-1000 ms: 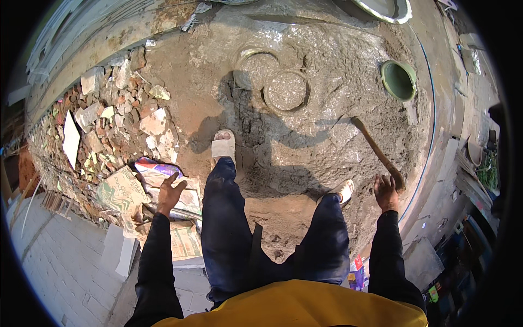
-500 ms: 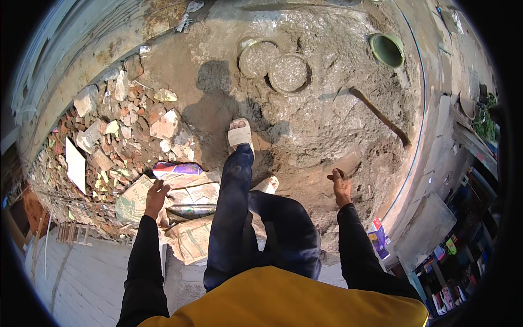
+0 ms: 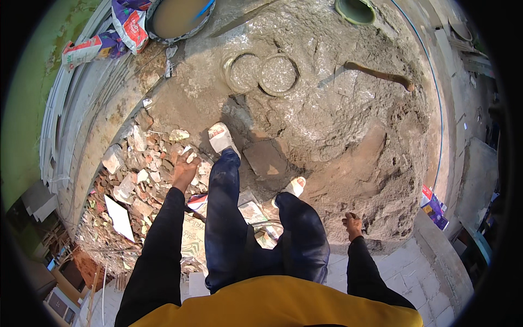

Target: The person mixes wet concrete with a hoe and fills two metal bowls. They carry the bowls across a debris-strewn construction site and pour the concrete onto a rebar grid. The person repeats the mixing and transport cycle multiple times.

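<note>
My left hand (image 3: 184, 170) hangs low on the left over a heap of broken brick and stone rubble (image 3: 155, 163), its fingers spread and nothing in them. On the right, my right hand (image 3: 353, 224) hangs empty with loosely bent fingers, above the edge of the wet grey mortar (image 3: 338, 125). Ahead, two round pans filled with mortar sit side by side, the right pan (image 3: 297, 76) against the left pan (image 3: 226, 76). A tool with a curved wooden handle (image 3: 381, 73) lies in the mortar, its head mostly buried. Neither hand touches any of these.
A tub of murky water (image 3: 190, 34) and purple-and-white sacks (image 3: 131, 27) stand at the far left. A greenish bucket (image 3: 355, 12) lies on its side at the far edge. A blue hose (image 3: 433, 82) runs along the right. Torn sacks (image 3: 193, 234) lie by my legs.
I have stepped forward, and the view has shifted left, bringing the water tub and sacks in. My left hand has swung forward over the rubble; my right hand has dropped back.
</note>
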`<state>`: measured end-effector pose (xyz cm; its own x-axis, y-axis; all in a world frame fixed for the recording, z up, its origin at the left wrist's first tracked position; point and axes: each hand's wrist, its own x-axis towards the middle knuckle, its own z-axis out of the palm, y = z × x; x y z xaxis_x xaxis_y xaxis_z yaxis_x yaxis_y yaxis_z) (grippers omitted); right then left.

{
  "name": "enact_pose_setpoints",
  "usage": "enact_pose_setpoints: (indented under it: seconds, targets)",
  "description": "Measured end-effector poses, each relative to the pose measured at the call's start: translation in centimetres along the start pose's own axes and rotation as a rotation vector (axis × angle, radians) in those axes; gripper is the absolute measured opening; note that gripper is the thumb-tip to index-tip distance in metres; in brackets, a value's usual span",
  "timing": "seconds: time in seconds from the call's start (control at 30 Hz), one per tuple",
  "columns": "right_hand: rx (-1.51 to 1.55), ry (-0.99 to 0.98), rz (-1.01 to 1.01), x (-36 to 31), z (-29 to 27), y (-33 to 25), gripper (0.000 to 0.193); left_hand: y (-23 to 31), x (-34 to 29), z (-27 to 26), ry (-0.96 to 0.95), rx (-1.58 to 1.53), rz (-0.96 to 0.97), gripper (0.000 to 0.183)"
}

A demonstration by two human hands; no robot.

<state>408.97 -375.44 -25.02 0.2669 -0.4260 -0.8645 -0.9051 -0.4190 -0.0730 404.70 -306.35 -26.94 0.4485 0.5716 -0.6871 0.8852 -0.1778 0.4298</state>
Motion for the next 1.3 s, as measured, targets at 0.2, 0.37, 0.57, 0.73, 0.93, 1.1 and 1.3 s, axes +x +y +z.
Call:
enact_pose_setpoints:
  seconds: [0.2, 0.37, 0.57, 0.73, 0.93, 1.1, 1.3]
  targets:
    - [0.129, 0.332, 0.359, -10.4, 0.8, 10.7, 0.040, 7.4, 16.4, 9.9, -0.239, 0.201, 0.144, 0.072]
    - [-0.021, 0.280, 0.588, -20.4, 10.2, 14.0, 0.031, 8.7, 29.5, 17.9, -0.333, -0.195, -0.296, 0.072]
    - [-0.115, 0.071, 0.670, -21.8, 17.0, 11.3, 0.042, 7.9, 37.7, 24.4, -0.254, -0.531, -0.600, 0.050]
    - [0.050, 0.036, 0.657, -18.2, 18.8, 7.6, 0.045, 6.9, 36.9, 27.5, -0.238, -0.635, -0.481, 0.048]
    - [0.096, 0.080, 0.569, -16.6, 19.4, 6.9, 0.042, 10.2, 34.0, 31.4, -0.169, -1.091, -0.447, 0.058]
    - [0.135, 0.011, 0.458, -15.1, 20.0, 4.4, 0.039, 15.8, 35.3, 23.5, -0.108, -1.215, -0.459, 0.052]
    - [0.205, -0.021, 0.309, -9.9, 19.4, -0.8, 0.046, 18.2, 35.6, 11.2, -0.064, -1.016, -0.385, 0.030]
